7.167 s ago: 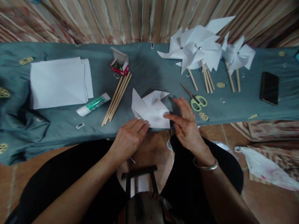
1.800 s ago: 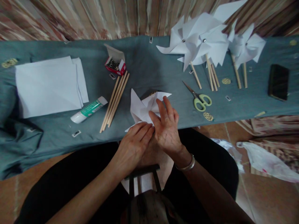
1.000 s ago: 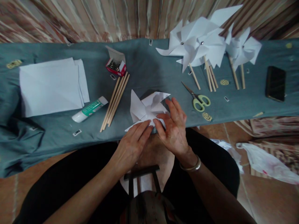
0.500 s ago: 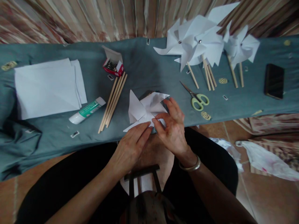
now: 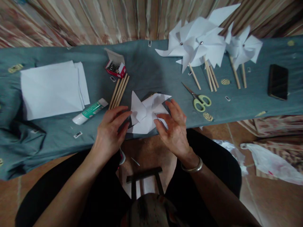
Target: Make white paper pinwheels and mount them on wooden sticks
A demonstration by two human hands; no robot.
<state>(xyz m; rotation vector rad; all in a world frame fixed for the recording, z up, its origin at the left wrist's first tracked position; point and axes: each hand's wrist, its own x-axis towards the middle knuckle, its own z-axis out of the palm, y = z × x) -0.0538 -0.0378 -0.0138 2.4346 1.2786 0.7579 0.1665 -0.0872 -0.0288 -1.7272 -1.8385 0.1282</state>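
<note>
A white paper pinwheel head [image 5: 148,118] with folded blades lies near the front edge of the cloth-covered table, without a stick. My left hand [image 5: 110,129] is at its left side, fingers apart, the fingertips close to the left blade and over the lower ends of several thin wooden sticks [image 5: 120,90]. On the right, my right hand [image 5: 174,127] has its thumb and fingers spread around the right blades. Its thumb and index tips are at the paper; whether they press on it is hard to tell.
A glue stick [image 5: 90,111] and white paper sheets [image 5: 52,90] lie left. Behind the sticks stands an open red box [image 5: 115,68] of small metal pieces. Green-handled scissors [image 5: 201,102], finished pinwheels [image 5: 201,41] and a dark phone [image 5: 278,82] are to the right.
My left hand has let go of the pinwheel's lower edge and moved left toward the sticks. The lower blade now shows uncovered. My right hand has barely moved.
</note>
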